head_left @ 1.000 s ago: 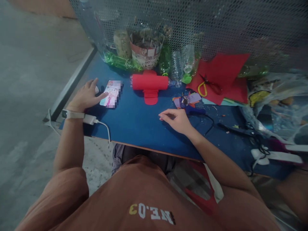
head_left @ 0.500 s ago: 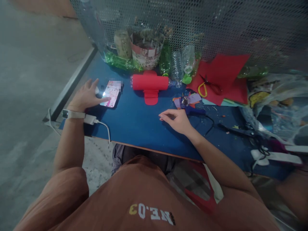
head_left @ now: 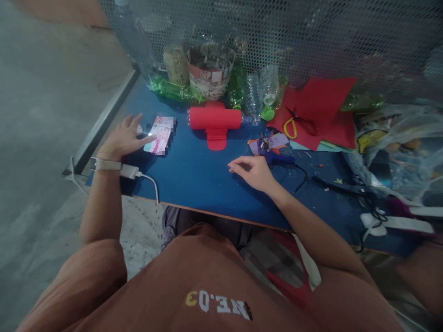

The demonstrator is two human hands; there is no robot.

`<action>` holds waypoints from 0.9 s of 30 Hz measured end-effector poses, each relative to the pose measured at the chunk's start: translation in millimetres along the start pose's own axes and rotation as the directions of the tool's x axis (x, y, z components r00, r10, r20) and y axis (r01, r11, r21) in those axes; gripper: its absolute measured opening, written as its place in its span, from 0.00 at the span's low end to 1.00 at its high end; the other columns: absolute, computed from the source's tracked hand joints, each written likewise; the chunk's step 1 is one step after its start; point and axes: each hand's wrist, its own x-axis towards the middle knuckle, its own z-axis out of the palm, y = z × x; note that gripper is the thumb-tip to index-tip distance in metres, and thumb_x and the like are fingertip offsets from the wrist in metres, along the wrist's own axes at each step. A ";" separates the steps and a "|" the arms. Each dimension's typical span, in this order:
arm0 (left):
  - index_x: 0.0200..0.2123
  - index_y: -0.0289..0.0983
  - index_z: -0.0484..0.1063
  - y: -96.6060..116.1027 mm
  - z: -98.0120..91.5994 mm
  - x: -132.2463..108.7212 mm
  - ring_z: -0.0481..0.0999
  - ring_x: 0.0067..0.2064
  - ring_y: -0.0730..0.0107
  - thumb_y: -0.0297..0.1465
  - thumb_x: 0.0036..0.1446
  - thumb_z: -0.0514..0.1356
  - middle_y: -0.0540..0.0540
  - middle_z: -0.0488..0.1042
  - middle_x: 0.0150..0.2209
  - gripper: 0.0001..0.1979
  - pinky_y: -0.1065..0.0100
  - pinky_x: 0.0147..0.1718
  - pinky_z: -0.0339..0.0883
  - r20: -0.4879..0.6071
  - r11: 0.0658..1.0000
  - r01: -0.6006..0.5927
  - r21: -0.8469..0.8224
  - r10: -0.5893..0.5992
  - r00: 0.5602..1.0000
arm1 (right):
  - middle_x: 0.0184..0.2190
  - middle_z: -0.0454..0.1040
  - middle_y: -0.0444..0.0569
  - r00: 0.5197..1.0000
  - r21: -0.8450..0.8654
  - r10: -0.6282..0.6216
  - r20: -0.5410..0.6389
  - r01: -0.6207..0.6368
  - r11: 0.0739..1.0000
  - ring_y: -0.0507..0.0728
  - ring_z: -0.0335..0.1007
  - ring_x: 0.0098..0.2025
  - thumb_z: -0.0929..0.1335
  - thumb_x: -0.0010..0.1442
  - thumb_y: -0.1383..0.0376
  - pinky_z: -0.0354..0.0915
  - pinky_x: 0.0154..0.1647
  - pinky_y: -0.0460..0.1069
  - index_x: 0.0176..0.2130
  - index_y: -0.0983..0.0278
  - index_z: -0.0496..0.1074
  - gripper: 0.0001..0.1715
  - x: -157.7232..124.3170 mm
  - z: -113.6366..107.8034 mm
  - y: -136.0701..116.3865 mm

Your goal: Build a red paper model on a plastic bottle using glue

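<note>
My left hand (head_left: 125,136) is spread at the left of the blue table, its thumb reaching over the edge of a lit smartphone (head_left: 159,136). Whether the thumb touches the screen I cannot tell. My right hand (head_left: 252,171) rests on the table right of centre, fingers curled and tips close to the thumb, with nothing seen in it. Beyond lies a plastic bottle (head_left: 215,118) wrapped in red paper, on its side, with red flaps front and back. A blue glue gun (head_left: 279,158) lies just past my right hand, beside purple and orange paper scraps (head_left: 273,144).
Plastic bottles (head_left: 254,94) and a patterned pot (head_left: 211,78) line the back against a perforated metal panel (head_left: 311,46). Scissors (head_left: 300,124) lie on red sheets (head_left: 321,101). On the right are a plastic bag (head_left: 411,147) and a power strip (head_left: 374,224). A white adapter (head_left: 129,171) sits by my left wrist.
My left thumb has shifted slightly upward over the phone, and the picture on its screen looks a little different. My right hand stays in place.
</note>
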 end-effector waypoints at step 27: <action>0.92 0.40 0.47 -15.6 9.0 20.0 0.50 0.90 0.15 0.80 0.51 0.66 0.24 0.48 0.91 0.80 0.24 0.85 0.53 0.046 0.998 0.062 0.027 -0.063 0.997 | 0.36 0.93 0.54 1.000 0.001 -0.016 0.018 0.016 1.000 0.65 0.93 0.39 0.78 0.72 0.42 0.83 0.42 0.57 0.39 0.59 0.90 0.25 3.1 0.5 -0.3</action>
